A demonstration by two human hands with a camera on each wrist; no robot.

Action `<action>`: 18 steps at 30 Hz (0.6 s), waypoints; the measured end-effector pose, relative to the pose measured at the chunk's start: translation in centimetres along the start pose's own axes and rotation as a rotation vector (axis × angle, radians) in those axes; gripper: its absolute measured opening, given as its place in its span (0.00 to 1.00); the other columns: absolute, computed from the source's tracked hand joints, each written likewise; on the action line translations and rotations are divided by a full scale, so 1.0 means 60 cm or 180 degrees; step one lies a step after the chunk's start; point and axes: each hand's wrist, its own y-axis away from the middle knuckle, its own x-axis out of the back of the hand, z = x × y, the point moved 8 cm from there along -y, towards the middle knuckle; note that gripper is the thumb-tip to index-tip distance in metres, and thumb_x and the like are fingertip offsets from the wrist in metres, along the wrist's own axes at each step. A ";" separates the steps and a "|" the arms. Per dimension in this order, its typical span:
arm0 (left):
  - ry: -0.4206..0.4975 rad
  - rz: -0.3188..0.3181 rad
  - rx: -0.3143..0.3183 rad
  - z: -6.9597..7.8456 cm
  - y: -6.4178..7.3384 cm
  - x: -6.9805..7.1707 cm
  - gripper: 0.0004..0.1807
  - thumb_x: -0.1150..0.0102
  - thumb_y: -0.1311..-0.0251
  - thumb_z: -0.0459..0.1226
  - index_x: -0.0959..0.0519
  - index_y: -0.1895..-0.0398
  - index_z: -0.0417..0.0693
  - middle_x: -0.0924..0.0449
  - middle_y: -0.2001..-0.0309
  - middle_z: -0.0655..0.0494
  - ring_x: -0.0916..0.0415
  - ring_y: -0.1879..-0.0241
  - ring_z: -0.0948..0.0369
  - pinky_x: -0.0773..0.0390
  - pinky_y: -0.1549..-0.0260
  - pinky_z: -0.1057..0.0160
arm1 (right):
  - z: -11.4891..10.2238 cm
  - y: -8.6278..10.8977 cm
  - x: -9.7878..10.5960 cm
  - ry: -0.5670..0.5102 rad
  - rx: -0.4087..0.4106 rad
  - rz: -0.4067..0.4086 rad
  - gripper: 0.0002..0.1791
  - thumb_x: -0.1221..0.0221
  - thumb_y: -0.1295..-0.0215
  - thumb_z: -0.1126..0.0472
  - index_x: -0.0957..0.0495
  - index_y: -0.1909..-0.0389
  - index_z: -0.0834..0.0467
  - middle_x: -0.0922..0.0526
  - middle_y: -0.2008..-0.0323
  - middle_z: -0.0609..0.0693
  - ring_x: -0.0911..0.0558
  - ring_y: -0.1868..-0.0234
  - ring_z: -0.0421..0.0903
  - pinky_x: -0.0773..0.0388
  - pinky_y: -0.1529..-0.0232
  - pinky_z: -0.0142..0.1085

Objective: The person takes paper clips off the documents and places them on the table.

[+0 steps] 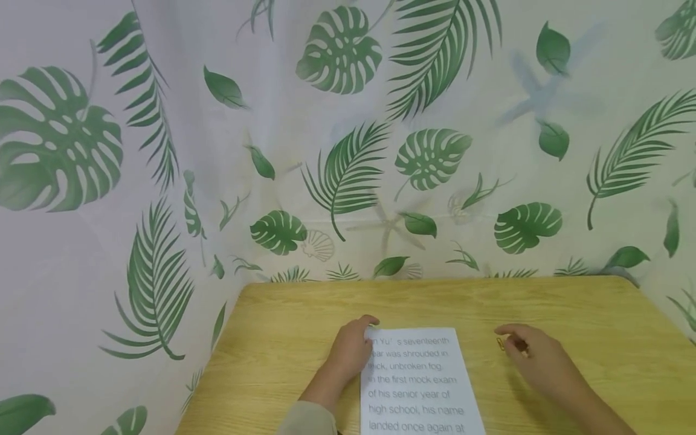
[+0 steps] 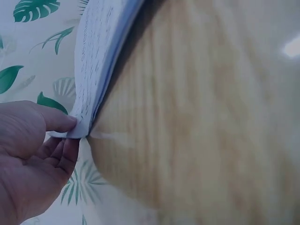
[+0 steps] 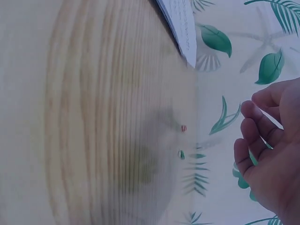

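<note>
Printed sheets of paper [image 1: 413,386] form a thin stack on the table, text side up. At their far left corner my left hand [image 1: 350,350] pinches the edge, thumb on top and fingers beneath, as the left wrist view shows at the stack's corner [image 2: 84,126]. To the right of the sheets, my right hand [image 1: 535,356] is over the table with loosely bent fingers and nothing visible between them. By its fingertips shows a small wire loop like a paper clip [image 1: 501,344]. The right wrist view shows a red-and-white clip-like piece [image 3: 183,128] and a green one [image 3: 181,153].
The wooden table [image 1: 293,308] ends at a far edge against a pale curtain [image 1: 478,181] printed with green leaves. The same cloth hangs along the left side too.
</note>
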 end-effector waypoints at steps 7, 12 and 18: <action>-0.0741 -0.0004 -0.0095 0.022 0.003 0.002 0.15 0.39 0.28 0.28 0.08 0.49 0.53 0.25 0.33 0.49 0.25 0.41 0.50 0.17 0.48 0.62 | -0.030 0.010 -0.022 -0.0052 -0.0004 -0.0135 0.17 0.41 0.20 0.62 0.18 0.36 0.61 0.13 0.60 0.47 0.19 0.59 0.40 0.24 0.68 0.31; -0.1501 -0.0320 -0.0230 0.051 0.019 -0.008 0.16 0.41 0.23 0.39 0.13 0.38 0.49 0.25 0.39 0.51 0.33 0.51 0.55 0.25 0.59 0.65 | -0.041 0.013 -0.049 -0.0141 0.0061 -0.0330 0.18 0.39 0.21 0.62 0.19 0.35 0.61 0.13 0.61 0.45 0.21 0.61 0.35 0.23 0.66 0.30; -0.1762 -0.0557 -0.0192 0.063 0.040 -0.020 0.31 0.41 0.21 0.50 0.26 0.23 0.45 0.27 0.28 0.44 0.29 0.35 0.49 0.21 0.32 0.51 | -0.052 0.012 -0.090 -0.0258 -0.0031 -0.0688 0.18 0.38 0.21 0.60 0.19 0.36 0.59 0.14 0.61 0.44 0.20 0.62 0.37 0.21 0.61 0.31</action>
